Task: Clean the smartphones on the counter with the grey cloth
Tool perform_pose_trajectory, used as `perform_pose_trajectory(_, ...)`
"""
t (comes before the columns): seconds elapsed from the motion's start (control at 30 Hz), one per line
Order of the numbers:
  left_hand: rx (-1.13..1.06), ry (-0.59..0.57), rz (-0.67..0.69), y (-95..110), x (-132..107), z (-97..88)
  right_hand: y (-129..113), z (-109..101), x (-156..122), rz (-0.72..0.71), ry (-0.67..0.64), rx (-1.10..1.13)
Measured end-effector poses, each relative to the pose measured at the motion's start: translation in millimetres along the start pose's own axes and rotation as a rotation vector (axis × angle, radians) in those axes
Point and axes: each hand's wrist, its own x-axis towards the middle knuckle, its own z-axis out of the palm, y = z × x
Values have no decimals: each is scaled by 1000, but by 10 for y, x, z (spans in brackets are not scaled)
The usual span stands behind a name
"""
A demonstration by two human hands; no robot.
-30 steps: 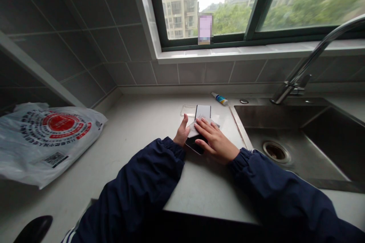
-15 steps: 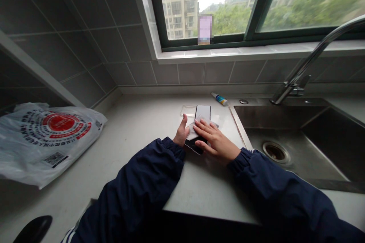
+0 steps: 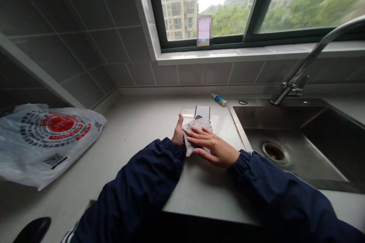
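Observation:
A dark phone [image 3: 199, 117] is gripped at its left side by my left hand [image 3: 178, 133], thumb pointing up. Most of the phone is covered by a light grey cloth [image 3: 189, 148]; only its far end and a bit of the left edge show. My right hand [image 3: 214, 145] presses the cloth onto the phone with its fingers stretched out. Just beyond lies a flat rectangular object with a pale face and dark edges [image 3: 203, 110], partly hidden. Beside it on the left is a clear tray-like piece, perhaps a phone case [image 3: 187, 110].
A small blue-and-white tube [image 3: 219, 99] lies near the back wall. At right are a steel sink [image 3: 308, 144] and its tap [image 3: 288, 85]. A white plastic bag [image 3: 57, 136] with red print rests at left on the pale counter [image 3: 137, 121]. A dark rounded object [image 3: 33, 231] sits lower left.
The cloth has slid toward me under my right hand. The phone's far end now shows and its near end is covered. My left hand has shifted slightly left.

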Motion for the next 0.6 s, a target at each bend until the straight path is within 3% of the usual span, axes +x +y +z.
perform_pose_trajectory(0.2, 15, 54, 33, 3, 41, 12, 85, 48, 10, 13, 36, -25)
perform_pose_trajectory(0.43, -53, -29, 26, 9, 35, 62, 217, 100, -4, 149, 127, -114)
perform_pose_trajectory(0.6, 2, -75, -41, 5, 24, -13, 275, 124, -25, 252, 197, -202)
